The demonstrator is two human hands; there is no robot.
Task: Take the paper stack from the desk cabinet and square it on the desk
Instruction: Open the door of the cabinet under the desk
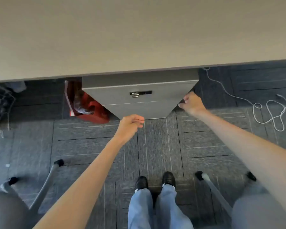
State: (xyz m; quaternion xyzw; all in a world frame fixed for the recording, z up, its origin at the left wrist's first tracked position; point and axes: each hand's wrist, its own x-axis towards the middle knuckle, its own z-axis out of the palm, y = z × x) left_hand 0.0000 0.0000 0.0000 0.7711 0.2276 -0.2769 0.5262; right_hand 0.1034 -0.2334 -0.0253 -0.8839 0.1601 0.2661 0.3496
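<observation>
Both hands reach down to the shut cabinet under the table; no paper stack shows.

At far left a dark chair seat (5,210) and its grey legs stand on the carpet (155,146), and a red bag (89,108) sits just left of the grey cabinet (139,106), partly hidden behind it. The left hand (130,126) hangs at the cabinet's bottom front edge, its grip loosely curled with fingers bent inward and pinching nothing I can see. The cabinet's drawer fronts are shut, a small metal lock (140,93) on the upper one. The right hand (191,102) touches the cabinet's right side edge, fingers curled against it; whether it truly grips is unclear. A white cord (271,113) loops on the carpet at right. The beige table (139,30) top is bare.
</observation>
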